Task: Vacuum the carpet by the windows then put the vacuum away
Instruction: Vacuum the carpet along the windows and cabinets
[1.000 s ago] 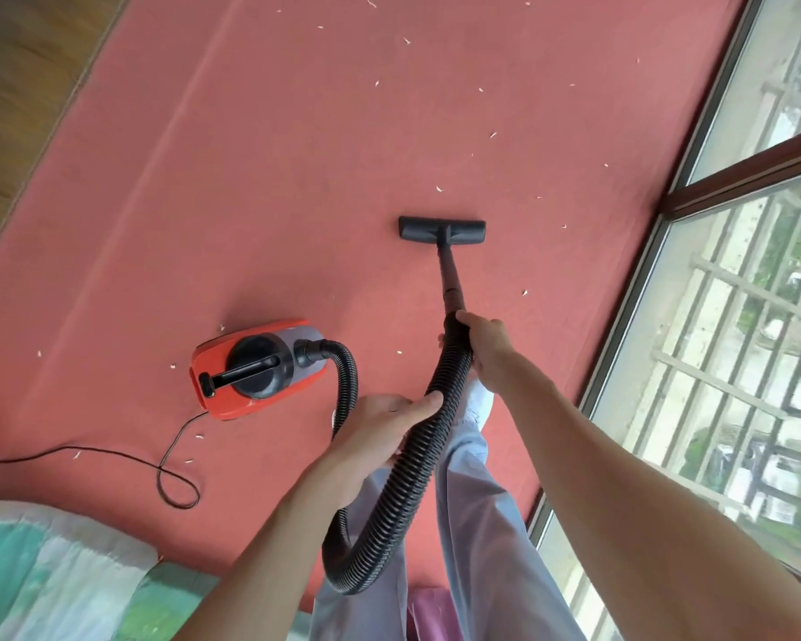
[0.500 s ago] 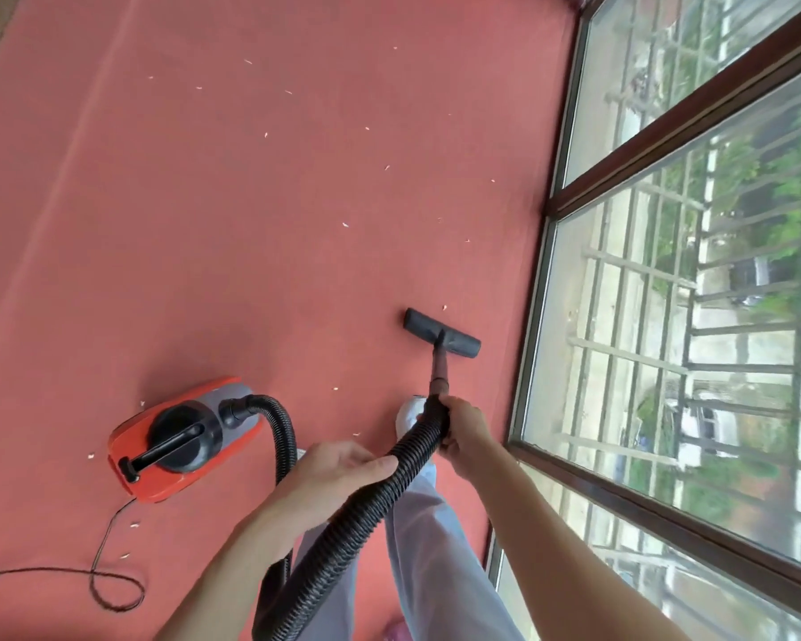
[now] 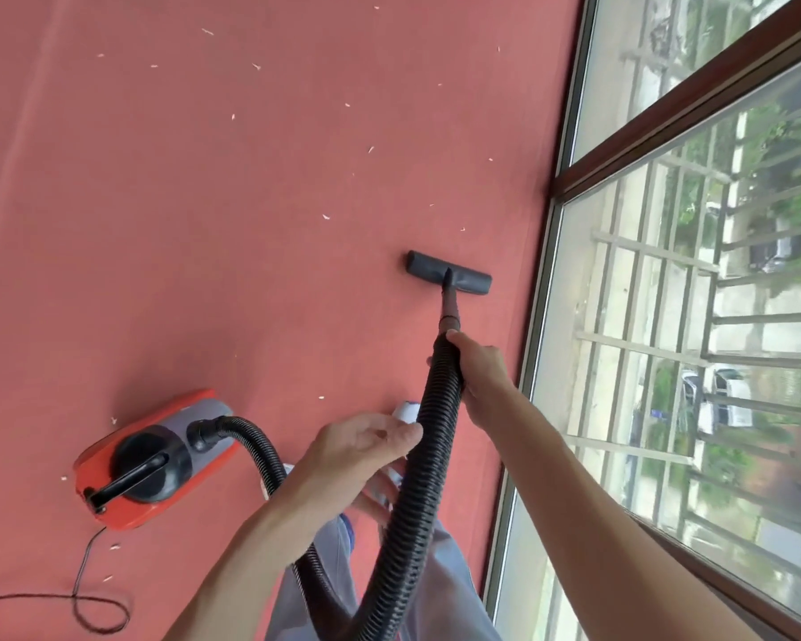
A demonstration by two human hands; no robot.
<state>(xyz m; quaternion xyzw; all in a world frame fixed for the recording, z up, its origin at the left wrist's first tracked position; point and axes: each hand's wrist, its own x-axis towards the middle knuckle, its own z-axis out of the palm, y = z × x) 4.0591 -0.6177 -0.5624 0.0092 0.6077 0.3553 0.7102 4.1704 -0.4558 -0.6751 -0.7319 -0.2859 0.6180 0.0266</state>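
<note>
Clenched right hand (image 3: 479, 372) round corrugated hose (image 3: 417, 501) just below wand (image 3: 449, 312), left hand (image 3: 366, 448) round it lower down. Located floor nozzle (image 3: 448, 272) flat on red carpet (image 3: 204, 224) near window (image 3: 667, 316), canister vacuum (image 3: 149, 460) at left.

Views: one wide-angle camera, worn on the person's head.
Facing: forward and steeply down at the red carpet (image 3: 204, 224), rolled so the windows (image 3: 667, 363) slant along the right edge.
Nearness: left hand (image 3: 366, 448) and right hand (image 3: 482, 377) close beneath the lens, gripping the hose (image 3: 410, 525); floor nozzle (image 3: 448, 272) farther out, mid-frame.
</note>
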